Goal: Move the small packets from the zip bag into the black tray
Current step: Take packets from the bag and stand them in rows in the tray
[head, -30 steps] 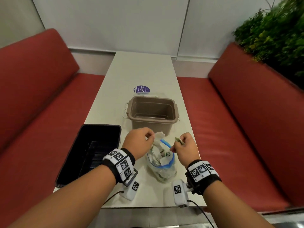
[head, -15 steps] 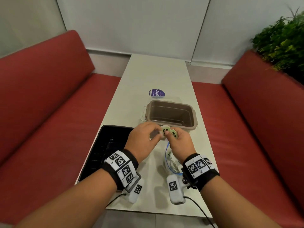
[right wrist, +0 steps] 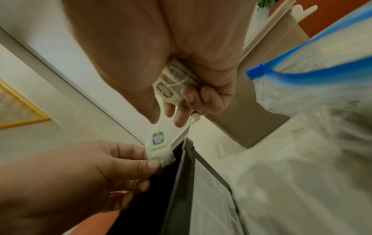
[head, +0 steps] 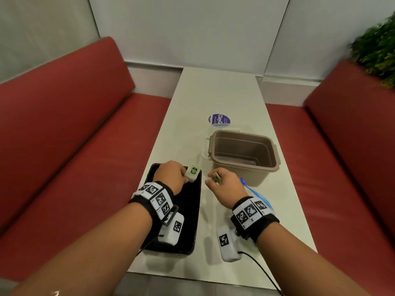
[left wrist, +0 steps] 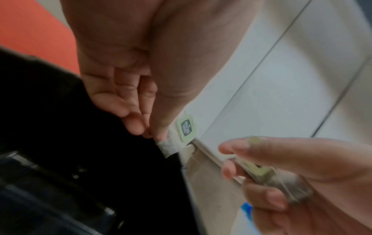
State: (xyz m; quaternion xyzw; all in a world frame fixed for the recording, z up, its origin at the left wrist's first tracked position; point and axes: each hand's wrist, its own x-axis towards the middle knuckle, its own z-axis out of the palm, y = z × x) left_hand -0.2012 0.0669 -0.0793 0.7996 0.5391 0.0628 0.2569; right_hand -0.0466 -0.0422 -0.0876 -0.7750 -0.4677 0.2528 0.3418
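Observation:
My left hand [head: 171, 176] pinches a small white packet with a green label [head: 193, 173] [left wrist: 186, 128] [right wrist: 159, 143] over the far right corner of the black tray [head: 188, 242]. My right hand [head: 226, 184], just right of the tray, grips a second small packet [head: 217, 178] [right wrist: 171, 85] [left wrist: 261, 172] in its curled fingers. The clear zip bag with a blue seal [head: 253, 192] [right wrist: 322, 95] lies behind my right wrist, mostly hidden in the head view.
A tan plastic tub [head: 241, 154] stands just beyond my right hand. A purple round sticker [head: 219, 120] lies farther up the narrow white table [head: 213, 92]. Red bench seats [head: 85, 146] run along both sides, and a green plant [head: 376, 48] is at the far right.
Both hands rose out of the zip bag, each with a packet, and moved left. My left hand now holds its packet over the tray's corner.

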